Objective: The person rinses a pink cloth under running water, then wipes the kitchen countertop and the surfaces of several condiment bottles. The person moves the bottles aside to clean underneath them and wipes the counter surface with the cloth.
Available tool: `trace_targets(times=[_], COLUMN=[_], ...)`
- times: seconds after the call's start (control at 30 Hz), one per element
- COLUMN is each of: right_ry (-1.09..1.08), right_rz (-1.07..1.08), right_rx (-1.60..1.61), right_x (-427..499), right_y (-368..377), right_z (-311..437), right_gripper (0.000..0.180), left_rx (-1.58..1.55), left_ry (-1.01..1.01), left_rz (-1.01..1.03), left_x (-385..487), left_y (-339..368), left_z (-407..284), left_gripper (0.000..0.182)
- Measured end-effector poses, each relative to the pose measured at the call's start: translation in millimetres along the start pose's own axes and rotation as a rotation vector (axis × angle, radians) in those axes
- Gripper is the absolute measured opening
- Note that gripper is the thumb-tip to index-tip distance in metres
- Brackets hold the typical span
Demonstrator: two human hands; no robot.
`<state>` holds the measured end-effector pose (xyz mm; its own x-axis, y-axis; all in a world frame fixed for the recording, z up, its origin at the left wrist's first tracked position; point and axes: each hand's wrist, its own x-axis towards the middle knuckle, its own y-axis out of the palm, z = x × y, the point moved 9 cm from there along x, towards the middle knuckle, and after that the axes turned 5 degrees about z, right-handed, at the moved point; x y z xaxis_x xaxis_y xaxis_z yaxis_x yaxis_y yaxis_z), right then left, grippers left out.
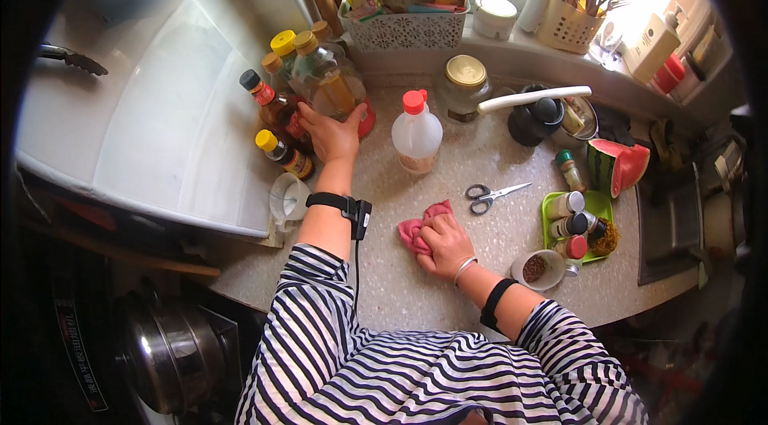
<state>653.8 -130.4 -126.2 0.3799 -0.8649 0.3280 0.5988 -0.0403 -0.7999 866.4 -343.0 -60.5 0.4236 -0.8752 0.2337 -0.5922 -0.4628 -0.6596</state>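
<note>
My left hand (333, 134) reaches among the bottles at the back left, fingers spread, against a dark sauce bottle (279, 110) and in front of a large clear oil bottle (327, 86); whether it grips either is unclear. A small yellow-capped sauce bottle (288, 155) stands just below it. Under my right hand (445, 245), a crumpled red cloth (414, 232) is bunched on the speckled countertop (390, 299). Scissors (492, 194) with dark handles lie slightly open to the upper right of that hand. A white plastic jug with a red cap (417, 137) stands upright between both hands, farther back.
A white cup (290, 197) stands near my left forearm. To the right are a green tray (547, 227) with spice jars, a cup of dark granules (537, 270), a watermelon piece (621, 164) and the sink (669, 227). A glass jar (462, 89) stands at the back.
</note>
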Motion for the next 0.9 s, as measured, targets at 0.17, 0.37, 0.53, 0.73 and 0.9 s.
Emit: trace_targets(times=[0.17, 0.37, 0.53, 0.73, 0.9], right_ry=[0.004, 0.006, 0.008, -0.006, -0.014], right_rz=[0.003, -0.003, -0.023, -0.03, -0.046], right_rx=[-0.012, -0.008, -0.01, -0.013, -0.013], right_x=[0, -1, -2, -2, -3], right_y=[1, 0, -2, 0, 2], right_z=[0, 0, 0, 0, -1], right_gripper=[0.027, 0.027, 0.028, 0.029, 0.028], left_rx=[-0.116, -0.24, -0.449, -0.357, -0.46], left_ry=[0.156, 0.329, 0.574, 0.535, 0.367], left_rz=[-0.06, -0.054, 0.134, 0.236, 0.259], left_x=[-1, -32, -86, -90, -75], left_y=[-4, -20, -15, 9, -18], left_z=[4, -14, -70, -84, -37], left_gripper=[0.116, 0.062, 0.033, 0.023, 0.019])
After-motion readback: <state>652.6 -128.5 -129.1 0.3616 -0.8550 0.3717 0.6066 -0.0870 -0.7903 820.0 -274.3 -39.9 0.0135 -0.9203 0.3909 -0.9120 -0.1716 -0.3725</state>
